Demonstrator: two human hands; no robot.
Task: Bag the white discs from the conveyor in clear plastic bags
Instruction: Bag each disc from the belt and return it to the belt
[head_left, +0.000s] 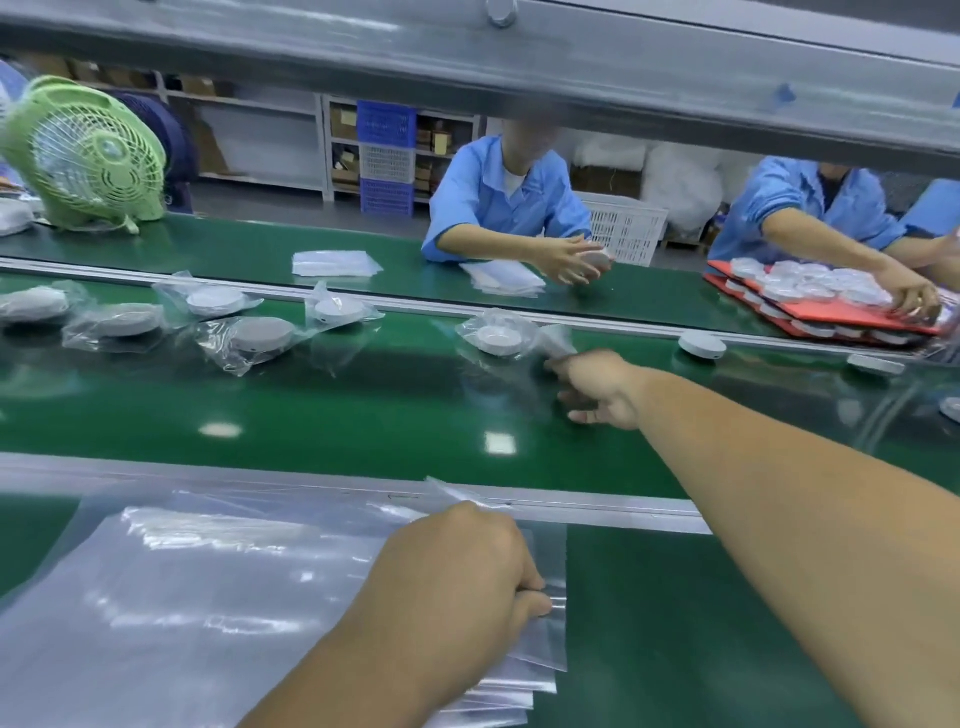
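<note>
A stack of clear plastic bags (218, 597) lies on the near green ledge. My left hand (462, 566) rests on its right side, thumb and forefinger pinched on the edge of the top bag. My right hand (597, 387) reaches out over the conveyor belt (363, 405) with fingers spread. Its forefinger touches the loose end of a bagged white disc (498, 338). Several more bagged discs (260, 332) lie on the belt to the left. Bare white discs (701, 345) sit to the right, near the far rail.
Two people in blue coats work across the belt; one holds a disc (597, 257), the other handles a red tray (831, 309) of bagged discs. A green fan (83, 150) stands at far left. A grey metal beam (519, 78) crosses overhead.
</note>
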